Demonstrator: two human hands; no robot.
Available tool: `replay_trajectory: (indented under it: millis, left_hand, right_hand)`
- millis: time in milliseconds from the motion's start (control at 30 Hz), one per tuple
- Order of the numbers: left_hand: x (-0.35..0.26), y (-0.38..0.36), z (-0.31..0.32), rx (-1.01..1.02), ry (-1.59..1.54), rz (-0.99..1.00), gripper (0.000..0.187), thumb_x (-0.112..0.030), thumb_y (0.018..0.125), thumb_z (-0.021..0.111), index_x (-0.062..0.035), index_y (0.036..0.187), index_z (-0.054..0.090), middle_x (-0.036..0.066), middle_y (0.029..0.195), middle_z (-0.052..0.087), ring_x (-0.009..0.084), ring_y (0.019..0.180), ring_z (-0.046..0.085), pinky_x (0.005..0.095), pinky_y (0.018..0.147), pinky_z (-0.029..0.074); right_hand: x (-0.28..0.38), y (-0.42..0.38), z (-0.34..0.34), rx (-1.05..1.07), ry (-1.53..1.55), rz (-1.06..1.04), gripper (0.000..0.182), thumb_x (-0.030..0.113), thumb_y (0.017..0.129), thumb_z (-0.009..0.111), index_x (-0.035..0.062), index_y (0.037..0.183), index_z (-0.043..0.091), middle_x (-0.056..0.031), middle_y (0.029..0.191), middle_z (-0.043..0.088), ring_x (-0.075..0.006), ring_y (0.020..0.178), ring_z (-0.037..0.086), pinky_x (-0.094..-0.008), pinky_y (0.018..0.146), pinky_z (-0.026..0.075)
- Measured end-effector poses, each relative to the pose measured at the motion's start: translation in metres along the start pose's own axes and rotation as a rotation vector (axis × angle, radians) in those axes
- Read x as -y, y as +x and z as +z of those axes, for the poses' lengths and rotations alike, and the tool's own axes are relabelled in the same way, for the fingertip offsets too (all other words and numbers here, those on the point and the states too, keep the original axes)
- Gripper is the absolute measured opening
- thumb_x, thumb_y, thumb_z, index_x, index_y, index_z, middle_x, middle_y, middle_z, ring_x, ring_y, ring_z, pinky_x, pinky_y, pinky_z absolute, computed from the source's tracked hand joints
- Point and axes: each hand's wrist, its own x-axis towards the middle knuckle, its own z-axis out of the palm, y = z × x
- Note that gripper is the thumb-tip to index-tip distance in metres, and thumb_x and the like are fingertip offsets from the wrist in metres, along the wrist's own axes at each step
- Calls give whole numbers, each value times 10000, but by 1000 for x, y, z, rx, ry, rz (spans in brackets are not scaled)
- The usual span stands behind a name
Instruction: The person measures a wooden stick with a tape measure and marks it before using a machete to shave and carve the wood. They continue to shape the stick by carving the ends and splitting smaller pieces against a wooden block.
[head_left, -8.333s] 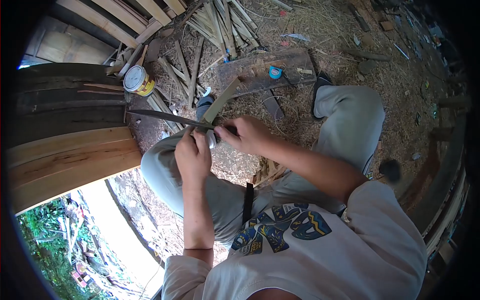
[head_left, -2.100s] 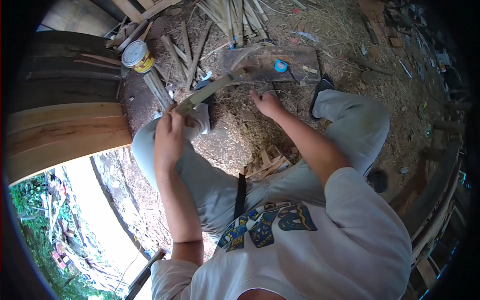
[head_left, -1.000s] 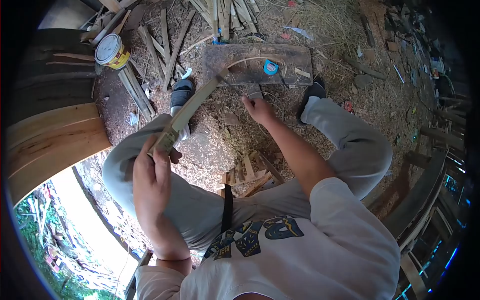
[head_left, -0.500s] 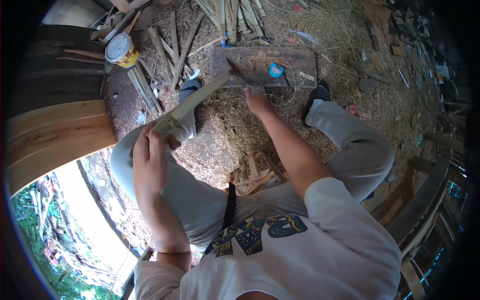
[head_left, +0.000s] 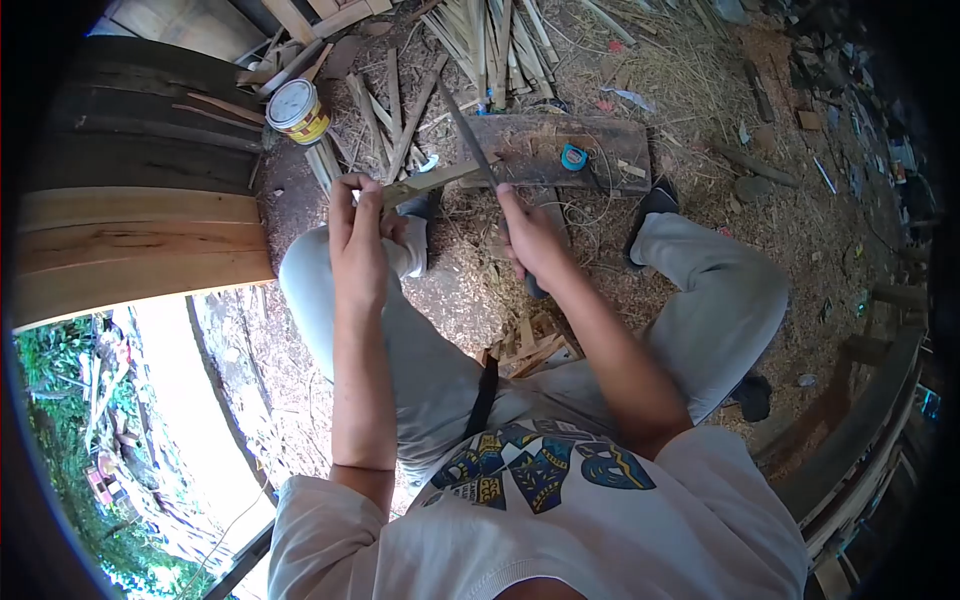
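My left hand (head_left: pixel 362 225) is closed around the near end of a pale wooden strip (head_left: pixel 435 180), above my left knee. The strip's far end points toward a low plank bench (head_left: pixel 540 135). In my right hand (head_left: pixel 530 240) is the handle of a long dark blade (head_left: pixel 467 130), its tip pointing up and to the left. The blade crosses the far end of the strip; whether they touch I cannot tell. On the bench lies a blue tape measure (head_left: pixel 573 157).
A white and yellow bucket (head_left: pixel 298 112) stands at the upper left, near dark boards. Loose wooden strips (head_left: pixel 490 45) are piled beyond the bench. Wood offcuts (head_left: pixel 530 345) lie between my legs, and shavings cover the ground. A thin cord loops near the bench's front edge.
The blade has swung up and now points away from me across the strip. My left hand has moved up and right with the strip. The whole view has shifted slightly.
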Motion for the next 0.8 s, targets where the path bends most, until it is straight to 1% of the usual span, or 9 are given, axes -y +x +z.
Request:
replay_trajectory:
  millis: [67, 133, 267, 333, 400, 533, 633, 733, 800]
  left_hand:
    - [3, -1, 5, -1, -63, 3, 157, -244, 1109, 510, -89, 1109, 534, -9, 821, 490, 79, 662, 444, 274, 657, 448]
    - [3, -3, 9, 18, -66, 29, 182, -268, 1113, 510, -89, 1121, 539, -16, 789, 464, 78, 668, 442, 272, 672, 461]
    - [7, -6, 12, 53, -48, 86, 202, -284, 1117, 502, -90, 1146, 549, -17, 782, 471, 76, 679, 448, 266, 690, 469]
    - [7, -9, 12, 49, -37, 89, 199, -276, 1117, 495, -88, 1150, 552, -14, 789, 486, 75, 689, 453, 262, 697, 471]
    - [6, -14, 14, 86, -174, 88, 152, -207, 1116, 480, -70, 1136, 542, -22, 810, 489, 62, 676, 422, 250, 606, 396]
    - [6, -12, 13, 13, -82, 83, 154, -189, 1111, 444, -64, 1136, 531, -20, 803, 485, 63, 673, 421, 249, 604, 389]
    - [20, -13, 7, -49, 72, 112, 197, -169, 1080, 409, -54, 1184, 532, 38, 866, 537, 99, 693, 445, 266, 661, 417]
    - [25, -12, 1, -103, 7, 26, 254, -202, 1090, 388, -17, 1151, 550, 31, 826, 531, 99, 693, 439, 268, 643, 401]
    - [17, -12, -6, -36, 40, -79, 278, -220, 1094, 375, -10, 1099, 558, 23, 792, 515, 101, 680, 435, 272, 628, 394]
  right_hand:
    - [5, -21, 9, 77, 6, -49, 690, 701, 1035, 431, 126, 658, 499, 22, 534, 468, -127, 396, 464, -326, 406, 394]
    - [1, -34, 18, 0, -216, -296, 682, 631, 1042, 461, 39, 773, 666, -90, 586, 583, -269, 526, 623, -430, 540, 470]
    - [-6, -53, 23, -66, -399, -414, 625, 604, 1036, 487, 47, 911, 742, -163, 665, 656, -379, 673, 683, -456, 635, 502]
    - [-11, -52, 26, -55, -357, -429, 615, 604, 1034, 492, 59, 936, 758, -167, 684, 673, -380, 708, 698, -455, 658, 514]
    - [-12, -51, 29, -42, -280, -484, 607, 601, 1031, 497, 63, 949, 766, -176, 704, 688, -380, 730, 711, -464, 669, 523]
    - [-5, -54, 28, -15, -311, -456, 603, 603, 1023, 508, 64, 948, 767, -188, 728, 701, -389, 751, 717, -472, 675, 528]
    - [-14, -53, 33, -19, -336, -507, 527, 483, 1056, 537, 11, 883, 694, -179, 661, 621, -341, 628, 643, -448, 619, 473]
    - [-24, -50, 39, -8, -335, -490, 536, 491, 1049, 542, 5, 887, 704, -189, 686, 646, -360, 648, 658, -452, 628, 482]
    - [-22, -53, 40, -32, -325, -507, 611, 591, 1008, 537, 33, 829, 709, -197, 699, 682, -419, 726, 705, -500, 658, 526]
